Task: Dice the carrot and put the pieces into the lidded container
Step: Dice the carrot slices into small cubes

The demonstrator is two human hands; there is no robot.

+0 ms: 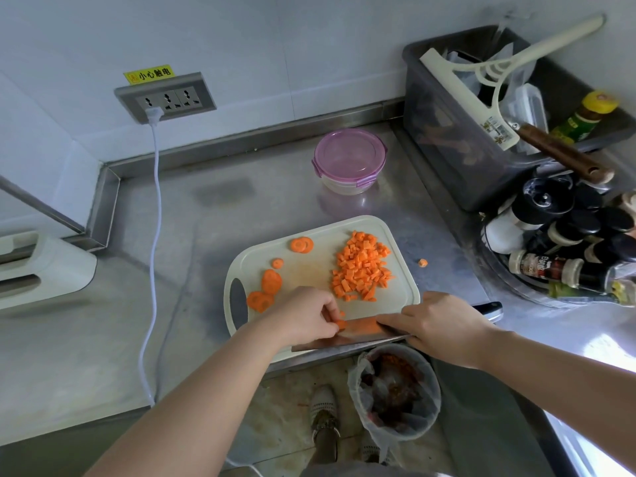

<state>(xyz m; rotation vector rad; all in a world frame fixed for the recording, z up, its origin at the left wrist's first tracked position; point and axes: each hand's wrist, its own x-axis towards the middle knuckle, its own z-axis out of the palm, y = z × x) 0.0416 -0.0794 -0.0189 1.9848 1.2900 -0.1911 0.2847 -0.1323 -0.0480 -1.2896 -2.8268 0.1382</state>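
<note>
While the left hand [306, 315] pinches a small bundle of orange carrot strips [343, 325] at the six o'clock edge of the white plastic cutting board [309, 270], the right hand [444, 325] is wrapped round the black-handled steel cleaver [361, 339]. Its forefinger reaches along the blade, which rests against the strips.

To do this cut well, I judge the left fingertips should tuck back behind the knuckles. The strips should be fed crosswise in even steps, so the cubes match the heap of diced carrot [361, 266] at two o'clock. Working so near the board's front edge risks pieces dropping off, so sliding the bundle inward would help.

Uncut carrot rounds [266, 290] lie from nine to eleven o'clock. The round clear container with its purple clip lid [349, 160] stands closed at twelve o'clock, beyond the board.
</note>
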